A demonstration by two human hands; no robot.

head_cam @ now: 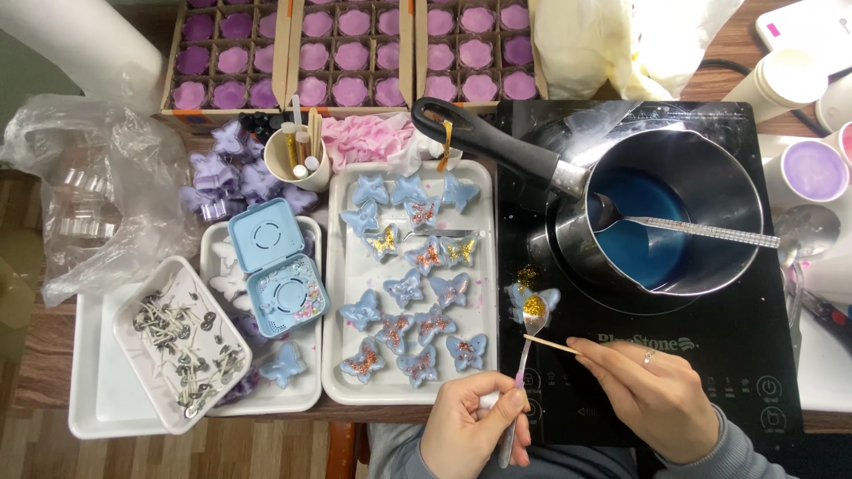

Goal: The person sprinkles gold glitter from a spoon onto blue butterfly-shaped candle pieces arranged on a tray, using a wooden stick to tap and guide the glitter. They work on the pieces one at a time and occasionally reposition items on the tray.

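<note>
Left hand (472,427) hides spoon (531,330) handle, btm cropped.

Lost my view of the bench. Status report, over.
Left hand holds spoon of gold glitter over blue butterfly. Right hand holds stick. Nothing blocking.

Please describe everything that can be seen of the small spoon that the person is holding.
The small spoon is slim and looks like metal, with a pale pink or lilac tip on its handle. The left hand pinches the handle near its lower end. The bowl points away from the person and carries a heap of gold glitter, above a blue butterfly piece on the black cooktop. The right hand holds a thin wooden stick across the handle.
</note>
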